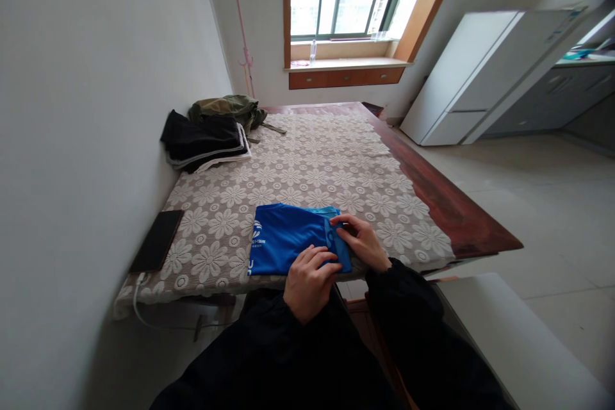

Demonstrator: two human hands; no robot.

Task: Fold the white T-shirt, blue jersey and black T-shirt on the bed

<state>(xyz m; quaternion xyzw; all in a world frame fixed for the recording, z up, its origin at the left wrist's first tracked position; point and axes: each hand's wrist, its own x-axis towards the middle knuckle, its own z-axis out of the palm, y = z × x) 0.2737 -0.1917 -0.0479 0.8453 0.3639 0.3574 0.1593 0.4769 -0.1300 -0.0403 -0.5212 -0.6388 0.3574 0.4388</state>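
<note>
A folded blue garment (283, 237) with white print on its left side lies on the lace tablecloth (307, 173) near the table's front edge. My left hand (310, 282) rests on the garment's near edge, fingers curled over the fabric. My right hand (362, 240) lies on the garment's right end and pinches the light-blue collar part between thumb and fingers. Both arms wear black sleeves.
A black phone (157, 240) with a white cable lies at the table's left front corner by the wall. Folded black-and-white clothes (204, 141) and an olive garment (228, 109) sit at the far left. A white fridge (480, 70) stands at the right; the table's bare wooden edge (446, 205) runs along the right.
</note>
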